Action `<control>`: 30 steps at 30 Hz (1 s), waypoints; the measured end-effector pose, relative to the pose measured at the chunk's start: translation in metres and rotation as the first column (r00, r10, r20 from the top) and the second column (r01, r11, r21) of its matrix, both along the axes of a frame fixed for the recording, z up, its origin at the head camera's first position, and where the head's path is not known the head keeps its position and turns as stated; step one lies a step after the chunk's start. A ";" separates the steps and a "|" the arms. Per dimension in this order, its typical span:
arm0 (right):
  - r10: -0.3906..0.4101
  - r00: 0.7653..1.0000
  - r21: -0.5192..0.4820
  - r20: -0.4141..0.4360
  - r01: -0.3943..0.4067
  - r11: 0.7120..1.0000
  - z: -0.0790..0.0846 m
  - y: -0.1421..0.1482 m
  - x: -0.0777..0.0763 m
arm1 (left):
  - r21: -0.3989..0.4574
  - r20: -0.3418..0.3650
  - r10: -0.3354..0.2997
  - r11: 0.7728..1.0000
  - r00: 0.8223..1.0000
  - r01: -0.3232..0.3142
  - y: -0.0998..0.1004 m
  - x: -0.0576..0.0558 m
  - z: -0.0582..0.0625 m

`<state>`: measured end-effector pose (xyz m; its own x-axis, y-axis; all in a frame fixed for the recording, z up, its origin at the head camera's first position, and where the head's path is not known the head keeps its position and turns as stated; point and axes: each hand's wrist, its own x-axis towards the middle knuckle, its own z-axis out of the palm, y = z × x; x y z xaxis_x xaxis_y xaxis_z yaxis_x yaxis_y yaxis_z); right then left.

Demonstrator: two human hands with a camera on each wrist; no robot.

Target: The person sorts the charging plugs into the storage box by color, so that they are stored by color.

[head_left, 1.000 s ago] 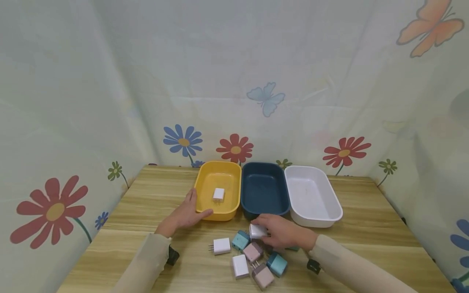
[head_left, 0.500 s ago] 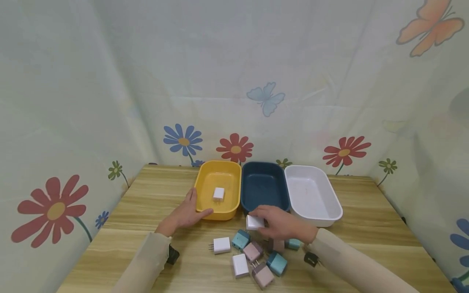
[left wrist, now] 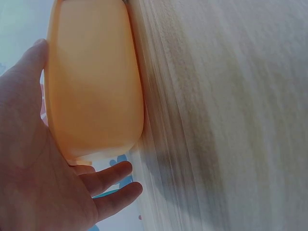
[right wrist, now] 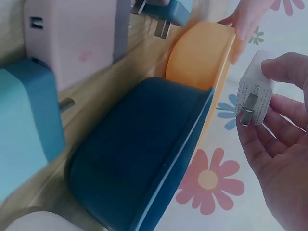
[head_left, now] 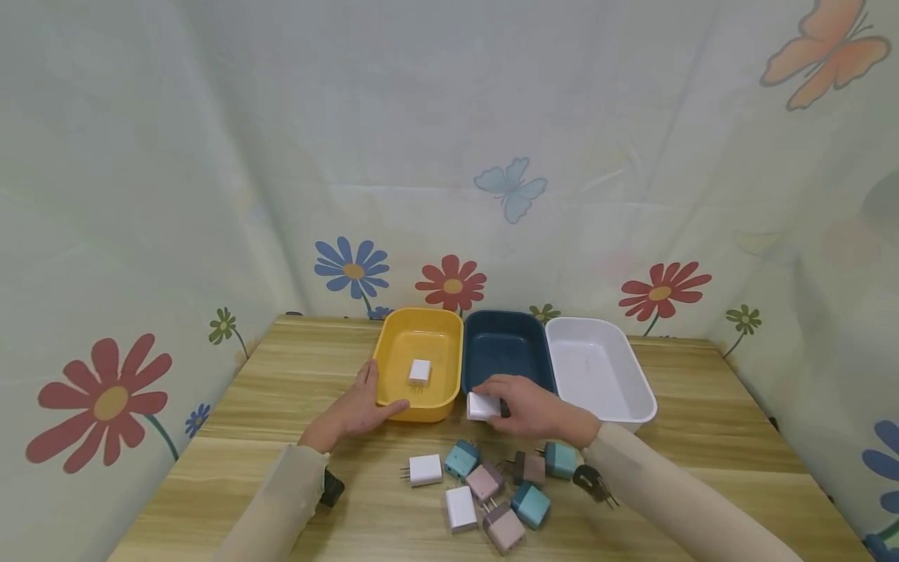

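My right hand (head_left: 537, 410) pinches a white charger plug (head_left: 484, 407) above the near rim of the dark blue bin (head_left: 513, 337). In the right wrist view, thumb and fingertips hold the charger's sides (right wrist: 256, 90), with its metal prongs showing. My left hand (head_left: 354, 407) rests at the near left corner of the yellow bin (head_left: 422, 414), which has one white charger (head_left: 419, 372) lying inside. From the left wrist view, the thumb touches that bin's rim and the other fingers stretch out past its corner.
Beyond the dark blue bin stands a white bin (head_left: 604, 371) on the right. Nearer on the wooden table lie several chargers: white (head_left: 424, 471), teal (head_left: 531, 506), pink (head_left: 504, 529). A flowered cloth (head_left: 513, 257) hangs behind the bins.
My right hand has lifted the white charger off the pile and carried it forward and slightly left toward the bins. The left hand stays at the yellow bin.
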<state>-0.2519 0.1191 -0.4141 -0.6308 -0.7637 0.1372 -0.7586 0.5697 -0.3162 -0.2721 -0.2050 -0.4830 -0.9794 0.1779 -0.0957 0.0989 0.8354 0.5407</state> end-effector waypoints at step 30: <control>-0.126 0.990 0.014 0.061 0.125 0.992 0.006 -0.040 -0.044 | -0.001 0.009 0.007 1.000 1.000 -0.007 -0.001 -0.001 -0.002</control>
<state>-0.2955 0.0788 -0.4084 -0.7287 -0.6792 0.0878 -0.6602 0.6625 -0.3537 -0.2727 -0.2065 -0.4847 -0.9798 0.1708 -0.1044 0.0882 0.8364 0.5410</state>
